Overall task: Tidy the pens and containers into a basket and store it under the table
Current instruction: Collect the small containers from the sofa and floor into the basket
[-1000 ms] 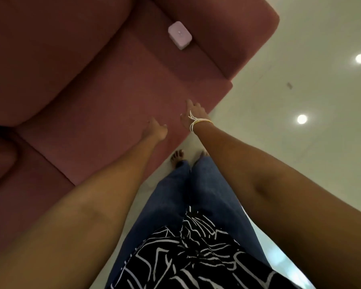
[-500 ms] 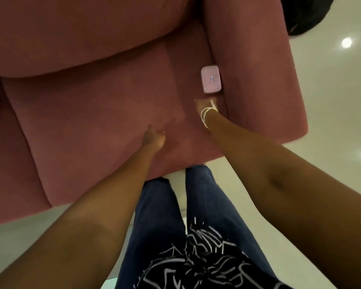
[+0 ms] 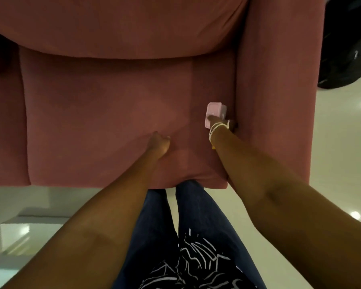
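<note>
right hand (image 3: 217, 122) | reached | now touching pink container (image 3: 214, 113)

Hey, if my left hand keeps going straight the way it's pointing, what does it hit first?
Your left hand looks pressed on the pink sofa seat. Straight on is bare cushion, then probably the backrest; depth is unclear.

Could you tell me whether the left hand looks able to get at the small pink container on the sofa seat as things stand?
Probably yes, but awkwardly. The left hand rests on the sofa seat with bare cushion between it and the pink container. The right hand already lies on the container against the armrest, crowding it.
</note>
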Demonstrator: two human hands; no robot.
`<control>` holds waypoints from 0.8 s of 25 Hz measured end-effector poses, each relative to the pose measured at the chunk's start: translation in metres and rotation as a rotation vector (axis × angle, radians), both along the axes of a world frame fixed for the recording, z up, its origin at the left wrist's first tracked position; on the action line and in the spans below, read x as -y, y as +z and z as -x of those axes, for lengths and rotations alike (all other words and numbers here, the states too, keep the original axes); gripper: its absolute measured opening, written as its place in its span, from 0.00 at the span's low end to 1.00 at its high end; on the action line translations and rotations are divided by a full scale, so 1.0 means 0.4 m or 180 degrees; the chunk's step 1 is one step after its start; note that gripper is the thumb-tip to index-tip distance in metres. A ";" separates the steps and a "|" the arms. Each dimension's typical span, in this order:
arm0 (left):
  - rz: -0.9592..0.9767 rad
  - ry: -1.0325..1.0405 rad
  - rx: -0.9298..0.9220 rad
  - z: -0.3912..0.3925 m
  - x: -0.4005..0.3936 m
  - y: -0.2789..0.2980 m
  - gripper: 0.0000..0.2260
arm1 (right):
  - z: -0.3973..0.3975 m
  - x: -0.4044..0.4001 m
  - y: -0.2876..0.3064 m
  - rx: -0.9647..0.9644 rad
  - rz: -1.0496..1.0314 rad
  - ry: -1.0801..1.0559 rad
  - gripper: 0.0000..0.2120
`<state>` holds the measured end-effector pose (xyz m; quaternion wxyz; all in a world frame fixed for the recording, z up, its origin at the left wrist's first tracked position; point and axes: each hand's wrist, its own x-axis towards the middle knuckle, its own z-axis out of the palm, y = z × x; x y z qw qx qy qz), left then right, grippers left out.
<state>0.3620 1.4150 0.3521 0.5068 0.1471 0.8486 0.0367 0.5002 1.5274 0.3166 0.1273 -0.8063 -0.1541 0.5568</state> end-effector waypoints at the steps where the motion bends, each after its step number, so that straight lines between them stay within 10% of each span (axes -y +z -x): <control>1: -0.0022 0.0114 0.0049 0.010 0.003 0.015 0.28 | 0.011 0.022 0.018 0.0098 -0.0049 0.0069 0.25; 20: -0.1046 0.2920 0.0764 0.538 0.783 0.355 0.11 | 0.704 0.719 0.332 -0.1138 0.0832 0.3677 0.09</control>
